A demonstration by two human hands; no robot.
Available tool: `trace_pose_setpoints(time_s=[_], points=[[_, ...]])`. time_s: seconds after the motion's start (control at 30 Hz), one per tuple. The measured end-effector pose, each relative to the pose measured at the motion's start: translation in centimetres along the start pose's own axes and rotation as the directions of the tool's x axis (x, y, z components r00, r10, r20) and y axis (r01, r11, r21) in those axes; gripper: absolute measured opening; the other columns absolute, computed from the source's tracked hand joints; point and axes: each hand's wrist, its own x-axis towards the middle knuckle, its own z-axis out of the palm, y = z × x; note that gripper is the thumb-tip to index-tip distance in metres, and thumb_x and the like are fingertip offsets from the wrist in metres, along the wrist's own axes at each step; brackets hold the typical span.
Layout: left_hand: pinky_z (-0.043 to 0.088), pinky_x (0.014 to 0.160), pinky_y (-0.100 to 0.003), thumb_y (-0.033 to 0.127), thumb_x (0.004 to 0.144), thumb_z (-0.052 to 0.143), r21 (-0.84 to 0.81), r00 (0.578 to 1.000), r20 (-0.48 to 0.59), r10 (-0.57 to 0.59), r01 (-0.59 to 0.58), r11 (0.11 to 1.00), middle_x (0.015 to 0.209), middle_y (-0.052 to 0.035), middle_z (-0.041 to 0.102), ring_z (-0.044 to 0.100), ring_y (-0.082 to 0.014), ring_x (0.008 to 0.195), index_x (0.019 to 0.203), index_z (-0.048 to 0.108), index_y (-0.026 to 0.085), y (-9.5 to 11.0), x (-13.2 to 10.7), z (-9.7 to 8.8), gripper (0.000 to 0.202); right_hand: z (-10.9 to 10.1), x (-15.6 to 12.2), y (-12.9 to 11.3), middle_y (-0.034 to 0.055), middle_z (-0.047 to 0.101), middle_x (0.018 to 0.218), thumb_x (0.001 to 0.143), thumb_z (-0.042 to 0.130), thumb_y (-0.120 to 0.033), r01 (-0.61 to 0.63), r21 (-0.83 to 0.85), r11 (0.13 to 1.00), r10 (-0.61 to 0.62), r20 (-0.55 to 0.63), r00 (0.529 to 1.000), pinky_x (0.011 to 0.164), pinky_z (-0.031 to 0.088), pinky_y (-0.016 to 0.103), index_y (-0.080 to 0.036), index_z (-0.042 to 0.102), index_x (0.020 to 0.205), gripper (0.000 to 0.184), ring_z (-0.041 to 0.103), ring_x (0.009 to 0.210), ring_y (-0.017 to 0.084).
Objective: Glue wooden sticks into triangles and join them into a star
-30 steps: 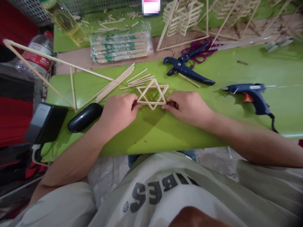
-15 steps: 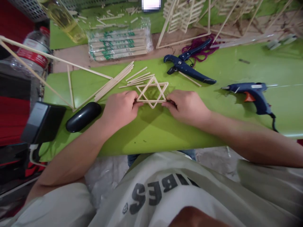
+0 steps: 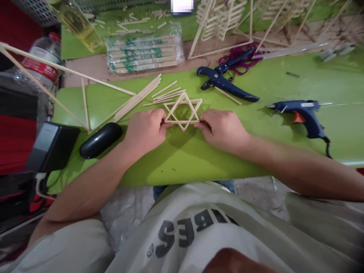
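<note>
A six-pointed star made of wooden sticks (image 3: 182, 122) is held between my two hands, just over the green tabletop (image 3: 170, 163). My left hand (image 3: 148, 129) pinches its near left corner between thumb and fingers. At the near right corner, my right hand (image 3: 224, 127) has the same kind of pinch. Behind the star lie several short loose sticks (image 3: 167, 94), and a bundle of longer sticks (image 3: 138, 98) rests to the left of them.
Blue cutters (image 3: 224, 81) lie beyond my right hand, by purple cord (image 3: 241, 57). A blue glue gun (image 3: 304, 113) is at right. Packaged sticks (image 3: 145, 53) and stick frames (image 3: 222, 19) stand behind. A black case (image 3: 101, 140) sits by my left forearm, near a stick triangle (image 3: 68, 70).
</note>
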Motion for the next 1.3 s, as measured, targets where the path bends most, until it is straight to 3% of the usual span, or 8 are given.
trace_pose_setpoints(time_s=[0.23,0.67,1.07,1.2,1.3], points=[[0.042,0.062,-0.038,0.037,0.108,0.064,0.032,1.000,0.020,-0.011,0.011,0.999,0.081,-0.0072,0.072,0.065,-0.0241,0.069,0.091,0.070,0.021,0.2,-0.1,-0.2,0.024,0.3,-0.1,0.0,0.0147,0.079,0.100,0.111,0.058,-0.026,0.015,-0.078,0.997,-0.014,0.012,1.000,0.071,0.034,0.037,-0.014,0.076,0.101,0.024,0.059,0.079,0.021],[0.045,0.065,-0.040,0.039,0.107,0.065,0.077,1.000,0.026,-0.007,0.005,0.997,0.082,-0.0079,0.074,0.070,-0.0274,0.076,0.093,0.071,0.023,0.2,-0.3,-0.6,0.023,0.2,-0.2,0.0,0.0129,0.073,0.095,0.116,0.049,-0.030,0.060,-0.171,0.983,-0.057,0.023,0.998,0.068,0.031,0.037,-0.014,0.077,0.104,0.035,0.047,0.072,0.019],[0.043,0.063,-0.039,0.042,0.107,0.070,0.101,0.997,0.069,-0.045,0.038,0.994,0.084,-0.0074,0.076,0.069,-0.0262,0.071,0.093,0.071,0.022,0.5,-0.3,-1.2,0.024,-0.4,0.0,-0.3,0.0138,0.076,0.101,0.117,0.051,-0.031,0.028,-0.184,0.982,-0.015,0.071,0.997,0.069,0.031,0.038,-0.014,0.078,0.107,0.033,0.055,0.077,0.021],[0.054,0.071,-0.041,0.054,0.103,0.079,0.066,0.994,0.069,-0.084,0.080,0.995,0.097,-0.0098,0.080,0.074,-0.0293,0.081,0.102,0.073,0.022,0.4,-0.4,-1.7,0.033,-1.3,-0.2,-0.1,0.0146,0.078,0.112,0.109,0.069,-0.048,-0.033,-0.115,0.993,0.035,0.019,0.999,0.070,0.038,0.039,-0.015,0.078,0.121,0.036,0.063,0.083,0.024],[0.062,0.088,-0.046,0.056,0.100,0.085,0.007,0.998,0.013,-0.060,0.060,0.998,0.127,-0.0166,0.079,0.078,-0.0373,0.110,0.130,0.071,0.021,0.1,-0.5,-1.6,0.048,-1.8,-0.2,-0.1,0.0184,0.078,0.125,0.100,0.082,-0.053,-0.062,-0.041,0.997,0.060,-0.059,0.996,0.077,0.052,0.042,-0.013,0.073,0.142,0.058,0.069,0.088,0.028]])
